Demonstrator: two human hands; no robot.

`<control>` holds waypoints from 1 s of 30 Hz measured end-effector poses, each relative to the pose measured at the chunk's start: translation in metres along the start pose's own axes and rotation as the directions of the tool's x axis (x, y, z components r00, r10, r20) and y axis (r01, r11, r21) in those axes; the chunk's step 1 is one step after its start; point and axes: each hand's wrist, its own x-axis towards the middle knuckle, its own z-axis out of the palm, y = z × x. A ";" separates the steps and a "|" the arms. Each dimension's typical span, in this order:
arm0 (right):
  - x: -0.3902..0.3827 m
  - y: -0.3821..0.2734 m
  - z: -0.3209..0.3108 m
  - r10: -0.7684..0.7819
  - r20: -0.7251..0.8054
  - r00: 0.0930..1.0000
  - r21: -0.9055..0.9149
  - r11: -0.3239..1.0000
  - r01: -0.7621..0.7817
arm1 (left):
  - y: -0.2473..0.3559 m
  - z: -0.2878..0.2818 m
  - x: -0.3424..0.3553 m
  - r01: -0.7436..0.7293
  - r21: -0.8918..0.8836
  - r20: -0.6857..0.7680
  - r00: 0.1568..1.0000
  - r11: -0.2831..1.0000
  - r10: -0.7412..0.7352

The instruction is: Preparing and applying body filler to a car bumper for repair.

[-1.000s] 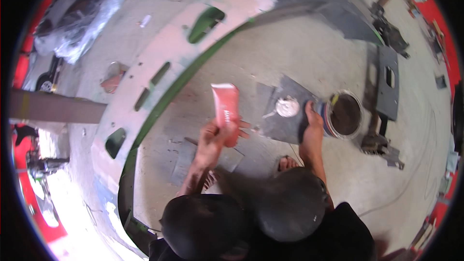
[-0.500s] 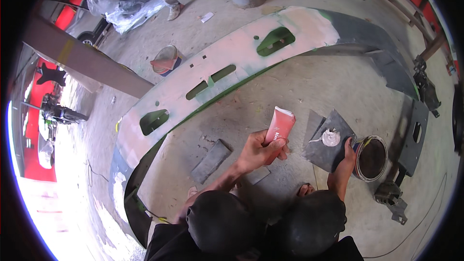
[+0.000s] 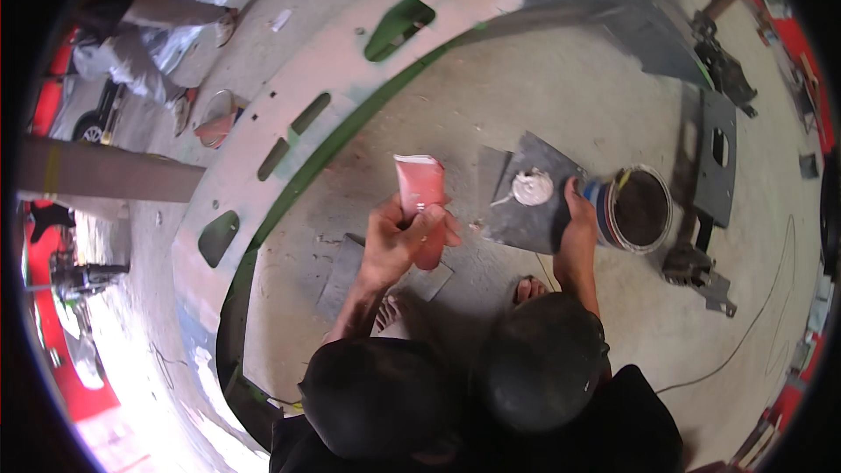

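red tube [image 3: 421,181], white lettering [image 3: 420,207], too blurred

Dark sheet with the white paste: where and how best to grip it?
Probably pinch the dark sheet by its bare right edge, coming from the right, thumb on top. It looks thin and flat, and the white paste sits away from that edge, so the thumb should stay clean. The right hand is at that edge.

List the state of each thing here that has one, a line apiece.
Left hand: closed around the red tube
Red tube: upright, flat end uppermost
Right hand: thumb on the dark board, other fingers hidden
Dark board: bearing pale paste
Pale paste: in a small mound
Large tin: open, contents unclear
Curved panel: patchy pale and grey
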 end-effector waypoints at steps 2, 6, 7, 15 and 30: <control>0.019 0.030 -0.015 0.004 -0.047 0.999 -0.064 0.998 -0.007 | -0.024 0.001 0.016 0.004 0.062 0.041 0.999 0.998 -0.007; 0.003 0.007 0.004 0.095 0.052 0.994 0.104 0.990 -0.099 | -0.008 0.002 0.001 -0.088 0.248 -0.012 0.995 0.965 0.094; -0.007 -0.007 0.007 0.104 0.091 0.990 0.122 0.986 -0.115 | -0.007 0.001 0.000 -0.084 0.250 -0.007 0.996 0.965 0.088; -0.004 0.001 -0.004 0.157 0.104 0.982 0.020 0.987 -0.160 | -0.007 0.008 0.010 -0.029 0.255 0.041 0.999 0.967 0.019; -0.003 0.003 0.001 -0.026 0.253 0.967 0.056 0.998 0.013 | 0.016 0.011 0.014 -0.100 0.271 0.039 0.995 0.957 0.093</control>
